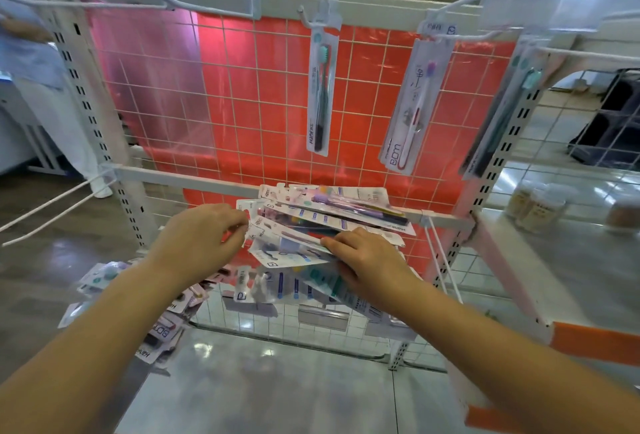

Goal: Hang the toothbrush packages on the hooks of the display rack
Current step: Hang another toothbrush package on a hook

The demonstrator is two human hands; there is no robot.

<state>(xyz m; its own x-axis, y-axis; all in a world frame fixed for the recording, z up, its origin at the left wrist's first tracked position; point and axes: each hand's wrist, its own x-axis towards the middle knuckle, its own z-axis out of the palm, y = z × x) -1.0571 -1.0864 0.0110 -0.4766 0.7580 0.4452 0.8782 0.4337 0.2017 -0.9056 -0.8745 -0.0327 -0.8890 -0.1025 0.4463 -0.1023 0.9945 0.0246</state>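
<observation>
Pinching the hang-tab ends of a fanned bundle of toothbrush packages [311, 225], the left hand [201, 239] curls its fingers on them while the right hand [367, 260] grips the bundle from the other side, just below the display rack's middle crossbar [194, 179]. Above that crossbar, three packages already hang from the top hooks [320, 11]: a teal toothbrush package [320, 87], a purple one [414, 104] and one at the rack's right post [502, 115]. More packages [159, 316] lie piled low, left of the hands.

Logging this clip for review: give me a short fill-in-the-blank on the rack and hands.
1. Both hands hold a fan of ____ packages.
2. The sheet behind the grid is ____.
3. The left hand pinches the fan's ____ edge.
4. The hook at lower left is ____.

Missing: toothbrush; red; left; empty
</observation>
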